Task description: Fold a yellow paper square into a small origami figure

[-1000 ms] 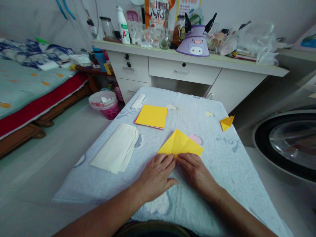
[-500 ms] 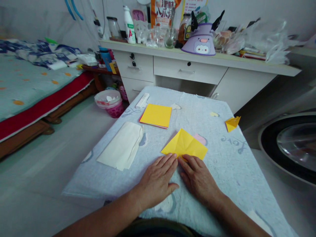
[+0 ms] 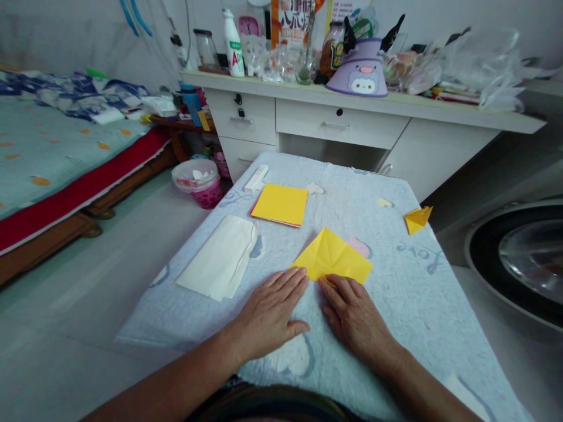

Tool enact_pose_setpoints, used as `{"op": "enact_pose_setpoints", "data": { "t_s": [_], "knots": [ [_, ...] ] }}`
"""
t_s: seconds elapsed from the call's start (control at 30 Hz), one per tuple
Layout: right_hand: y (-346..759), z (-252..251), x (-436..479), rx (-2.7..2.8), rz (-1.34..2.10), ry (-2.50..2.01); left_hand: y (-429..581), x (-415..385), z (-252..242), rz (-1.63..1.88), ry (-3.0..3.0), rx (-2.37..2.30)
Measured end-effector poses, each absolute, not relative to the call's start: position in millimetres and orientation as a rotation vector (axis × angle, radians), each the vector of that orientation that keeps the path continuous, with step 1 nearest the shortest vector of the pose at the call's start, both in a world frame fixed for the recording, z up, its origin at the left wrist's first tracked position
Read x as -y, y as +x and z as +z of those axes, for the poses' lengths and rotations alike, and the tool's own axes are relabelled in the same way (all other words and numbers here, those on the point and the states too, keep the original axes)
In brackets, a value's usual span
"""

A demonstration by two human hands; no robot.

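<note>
A folded sheet of yellow origami paper (image 3: 332, 255) lies on the cloth-covered table, its point facing away from me and crease lines fanning across it. My left hand (image 3: 275, 310) rests flat at the paper's lower left edge, fingers stretched out and thumb apart. On the lower edge, right of centre, my right hand (image 3: 356, 313) presses with bent fingers held close together; its fingertips are partly hidden. Behind the sheet sits a stack of square coloured paper (image 3: 281, 204), yellow on top. A small folded yellow paper piece (image 3: 417, 220) is near the table's right edge.
A pale paper packet (image 3: 220, 258) lies to the left, and a white narrow box (image 3: 256, 178) at the far left. Beyond the table stands a white desk (image 3: 343, 120) with a purple visor (image 3: 361, 70). A washing machine (image 3: 519, 252) is on the right, a pink bin (image 3: 204, 190) on the left.
My left hand has slid a little left along the paper's lower edge, away from my right hand. The right hand stays on the same edge. The view has shifted slightly.
</note>
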State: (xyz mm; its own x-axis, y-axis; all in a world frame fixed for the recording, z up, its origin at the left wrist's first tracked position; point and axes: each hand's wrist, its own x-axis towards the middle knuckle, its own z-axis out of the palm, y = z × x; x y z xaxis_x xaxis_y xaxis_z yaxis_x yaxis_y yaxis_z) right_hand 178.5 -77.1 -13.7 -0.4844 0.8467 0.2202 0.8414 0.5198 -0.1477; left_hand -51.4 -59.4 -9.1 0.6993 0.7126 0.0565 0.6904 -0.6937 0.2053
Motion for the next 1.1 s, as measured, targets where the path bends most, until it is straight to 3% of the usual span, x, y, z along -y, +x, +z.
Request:
{"op": "enact_pose_setpoints", "data": {
  "t_s": [0.23, 0.5, 0.73, 1.1],
  "knots": [
    [178.2, -10.9, 77.2, 2.492, 0.060, -1.430, -65.9, 61.1, -6.4, 0.159, 2.763, -1.262],
    [178.5, -12.5, 77.3, 2.489, 0.051, -1.436, -69.6, 71.0, -2.6, 0.343, 2.716, -1.634],
    [176.0, -9.8, 75.7, 2.519, 0.022, -1.460, -41.5, 68.8, -3.9, 0.464, 2.825, -1.168],
    [162.5, -5.1, 74.6, 2.535, -0.024, -1.604, -30.5, 57.7, -1.0, 0.337, 2.664, -1.265]
  ]
}}
